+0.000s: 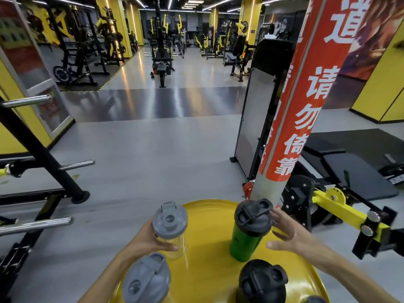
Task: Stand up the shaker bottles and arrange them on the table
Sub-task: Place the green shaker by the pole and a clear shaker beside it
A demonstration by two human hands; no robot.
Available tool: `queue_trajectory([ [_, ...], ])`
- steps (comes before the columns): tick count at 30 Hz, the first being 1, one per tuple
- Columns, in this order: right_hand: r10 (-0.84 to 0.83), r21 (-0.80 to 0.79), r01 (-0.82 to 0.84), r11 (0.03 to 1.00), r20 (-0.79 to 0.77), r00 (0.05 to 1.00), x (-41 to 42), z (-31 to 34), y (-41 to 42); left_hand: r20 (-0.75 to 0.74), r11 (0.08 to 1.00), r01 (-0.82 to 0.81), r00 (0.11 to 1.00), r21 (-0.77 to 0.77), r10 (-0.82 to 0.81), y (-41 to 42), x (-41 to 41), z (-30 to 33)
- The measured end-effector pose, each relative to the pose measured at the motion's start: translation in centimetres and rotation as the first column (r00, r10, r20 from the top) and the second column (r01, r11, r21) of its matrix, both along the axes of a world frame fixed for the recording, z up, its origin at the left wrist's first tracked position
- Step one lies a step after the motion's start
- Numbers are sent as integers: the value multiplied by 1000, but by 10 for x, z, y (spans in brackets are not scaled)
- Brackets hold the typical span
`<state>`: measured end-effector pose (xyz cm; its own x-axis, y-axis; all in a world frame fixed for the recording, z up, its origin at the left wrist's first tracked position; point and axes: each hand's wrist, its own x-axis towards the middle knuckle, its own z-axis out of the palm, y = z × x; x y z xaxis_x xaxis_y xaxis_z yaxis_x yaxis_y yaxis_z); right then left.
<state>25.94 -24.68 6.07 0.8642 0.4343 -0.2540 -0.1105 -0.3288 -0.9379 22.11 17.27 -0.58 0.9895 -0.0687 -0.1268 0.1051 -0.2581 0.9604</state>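
Several shaker bottles stand upright on a round yellow table (209, 254). My left hand (148, 239) is wrapped around a clear bottle with a grey lid (170, 224) at the table's left side. A green bottle with a black lid (249, 230) stands at the right; my right hand (290, 235) is spread open just beside it, fingers apart, not gripping. Closer to me are a second grey-lidded bottle (146, 278) at the left and a black-lidded bottle (262, 281) at the right.
A pole wrapped in a red banner (306, 106) rises right behind the table's far right edge. A black weight rack with chrome pegs (43, 162) stands to the left, a yellow and black bench machine (338, 204) to the right. Grey gym floor lies beyond.
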Motion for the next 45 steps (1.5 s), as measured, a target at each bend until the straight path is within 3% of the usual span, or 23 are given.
queue_trajectory([
  [6,30,-138,-27,990,19,999,10,-26,24,-71,999,9,997,-41,-12,8,-3,-16],
  [19,-127,-99,144,985,154,980,57,-44,61,-118,998,-70,991,-8,68,7,-8,-7],
  [34,-199,-80,204,976,65,978,99,-43,105,-93,998,-55,994,24,57,13,-11,-7],
  [45,-108,-79,109,991,16,994,93,-42,98,-6,994,-30,999,106,31,-1,1,-2],
])
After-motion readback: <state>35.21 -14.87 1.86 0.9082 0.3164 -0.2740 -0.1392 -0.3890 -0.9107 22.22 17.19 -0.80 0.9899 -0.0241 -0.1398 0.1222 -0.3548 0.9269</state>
